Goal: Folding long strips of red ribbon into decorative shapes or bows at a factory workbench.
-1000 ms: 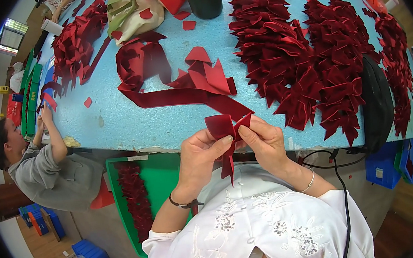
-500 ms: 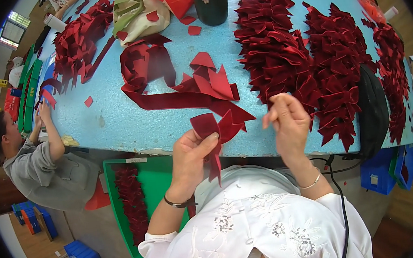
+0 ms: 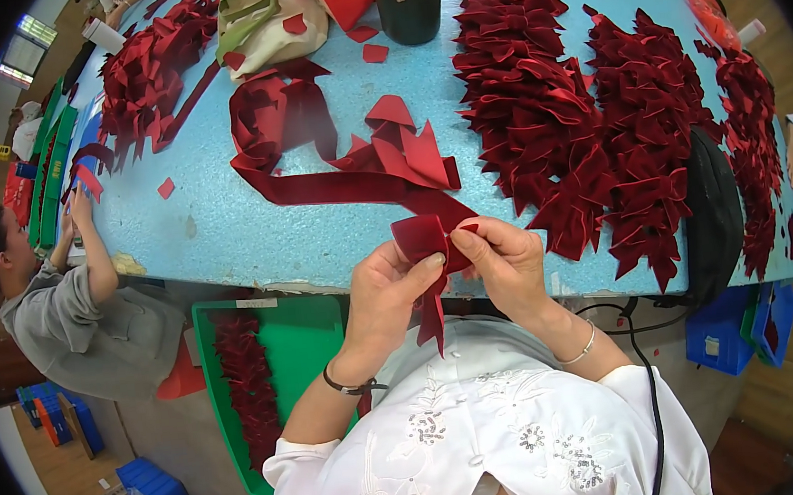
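Close to the table's near edge, my left hand (image 3: 389, 291) pinches a dark red velvet bow (image 3: 421, 237) between thumb and fingers, one ribbon tail hanging down. My right hand (image 3: 505, 261) is closed at the bow's right side, thumb and forefinger gripping its ribbon end. Just beyond the hands, a long dark red ribbon (image 3: 334, 190) runs across the table. A loose roll of the same ribbon (image 3: 259, 127) and some folded cut pieces (image 3: 406, 146) lie farther off. Rows of finished-looking bows (image 3: 529, 91) are heaped to the right.
On the blue table (image 3: 213, 227) stand a dark tumbler (image 3: 408, 3) and a cream cloth bag (image 3: 275, 25). A green bin (image 3: 305, 337) with bows sits below the edge at left. A black bag (image 3: 712, 207) hangs at right. Another person (image 3: 88, 311) works at the left.
My right hand has come left from beside the bow heap and taken hold of the bow's ribbon. My left hand, with the bow, has shifted slightly right.
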{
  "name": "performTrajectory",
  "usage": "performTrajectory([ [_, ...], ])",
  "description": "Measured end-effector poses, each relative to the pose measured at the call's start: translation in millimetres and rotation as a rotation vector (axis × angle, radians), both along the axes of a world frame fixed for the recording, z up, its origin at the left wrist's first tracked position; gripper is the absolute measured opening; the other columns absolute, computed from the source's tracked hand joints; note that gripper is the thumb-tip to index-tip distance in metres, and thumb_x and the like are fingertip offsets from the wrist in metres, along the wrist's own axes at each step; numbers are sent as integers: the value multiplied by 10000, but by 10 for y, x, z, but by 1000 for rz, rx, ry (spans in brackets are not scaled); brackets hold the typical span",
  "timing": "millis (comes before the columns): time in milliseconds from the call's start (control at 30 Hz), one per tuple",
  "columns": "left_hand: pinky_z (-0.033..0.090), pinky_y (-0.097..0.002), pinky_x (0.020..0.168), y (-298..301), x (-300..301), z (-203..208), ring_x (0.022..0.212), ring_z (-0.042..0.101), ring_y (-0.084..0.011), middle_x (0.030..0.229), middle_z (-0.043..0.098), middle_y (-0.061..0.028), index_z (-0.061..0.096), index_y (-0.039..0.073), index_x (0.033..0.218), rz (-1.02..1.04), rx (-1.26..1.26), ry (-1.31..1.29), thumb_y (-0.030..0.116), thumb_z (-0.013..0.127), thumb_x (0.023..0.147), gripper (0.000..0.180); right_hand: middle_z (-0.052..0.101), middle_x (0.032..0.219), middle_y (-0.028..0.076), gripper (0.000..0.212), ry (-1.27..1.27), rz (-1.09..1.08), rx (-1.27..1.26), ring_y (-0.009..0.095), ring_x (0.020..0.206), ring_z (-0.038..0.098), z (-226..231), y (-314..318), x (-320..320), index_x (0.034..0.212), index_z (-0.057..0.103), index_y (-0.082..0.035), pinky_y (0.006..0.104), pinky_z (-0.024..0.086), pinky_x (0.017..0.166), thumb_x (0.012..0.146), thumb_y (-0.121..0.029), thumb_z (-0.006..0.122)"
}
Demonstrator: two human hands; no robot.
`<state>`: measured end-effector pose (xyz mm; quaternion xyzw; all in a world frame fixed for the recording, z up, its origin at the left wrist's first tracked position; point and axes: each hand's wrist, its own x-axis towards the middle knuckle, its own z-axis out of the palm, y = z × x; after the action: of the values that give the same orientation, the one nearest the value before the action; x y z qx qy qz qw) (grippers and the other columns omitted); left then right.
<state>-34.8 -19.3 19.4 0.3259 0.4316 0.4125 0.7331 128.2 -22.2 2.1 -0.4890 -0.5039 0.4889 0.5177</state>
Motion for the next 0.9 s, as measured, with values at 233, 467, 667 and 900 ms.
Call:
performTrajectory([
  [233,511,-246,645,-22,66,-86,686,624,-130,873,668,-71,612,-2,1002,113,-106,-77,73,630,868,155,605,684,-11,146,-11,-143,20,25,540,497,-95,-63,-97,926,676,8,169,413,464,902,-124,618],
  [467,489,-221,624,25,15,-75,690,605,-93,844,668,-61,626,-18,960,68,-17,16,64,663,838,151,605,662,-5,140,-9,-67,-59,31,515,495,-50,-37,-11,929,675,2,173,393,443,895,-126,628],
  [667,479,-197,598,142,-54,-38,656,592,-75,796,661,-48,633,-16,930,-48,164,287,47,689,819,139,615,695,29,113,-104,-25,-125,46,547,507,-4,-28,112,874,659,7,186,391,475,868,-106,650],
  [900,455,-197,592,134,-39,-29,652,572,-53,761,659,-32,635,-27,856,-18,163,282,104,694,820,148,595,709,46,84,-343,-68,259,73,600,508,213,-61,190,823,640,24,215,374,512,823,-55,669],
])
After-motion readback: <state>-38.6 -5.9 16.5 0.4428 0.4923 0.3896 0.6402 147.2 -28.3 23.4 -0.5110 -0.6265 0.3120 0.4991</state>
